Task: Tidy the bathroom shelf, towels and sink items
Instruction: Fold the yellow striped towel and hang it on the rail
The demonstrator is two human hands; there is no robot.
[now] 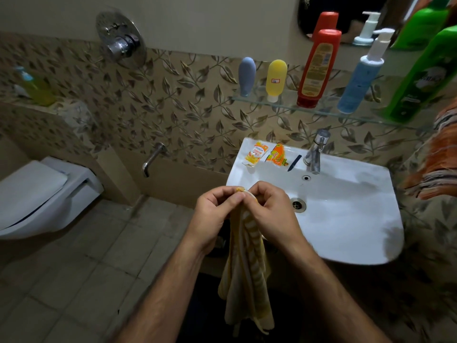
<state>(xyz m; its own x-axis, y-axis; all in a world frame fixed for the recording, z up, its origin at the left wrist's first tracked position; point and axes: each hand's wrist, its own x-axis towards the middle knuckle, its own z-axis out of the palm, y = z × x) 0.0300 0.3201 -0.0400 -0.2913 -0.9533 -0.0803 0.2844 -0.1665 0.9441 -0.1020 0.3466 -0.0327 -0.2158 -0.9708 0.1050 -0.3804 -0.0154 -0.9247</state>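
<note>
My left hand point(217, 209) and right hand point(265, 205) pinch the top corner of the yellow striped towel point(247, 273) between curled fingers, so it hangs straight below them, ready to fold; the sink point(346, 219) sits just beyond my right fingers.

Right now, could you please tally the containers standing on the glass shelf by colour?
Grey-blue: 1, tube
Yellow: 1, tube
Red: 1, bottle
Blue: 1, pump bottle
Green: 1, bottle
Total: 5 on the glass shelf; the ones behind them are mirror reflections.
</note>
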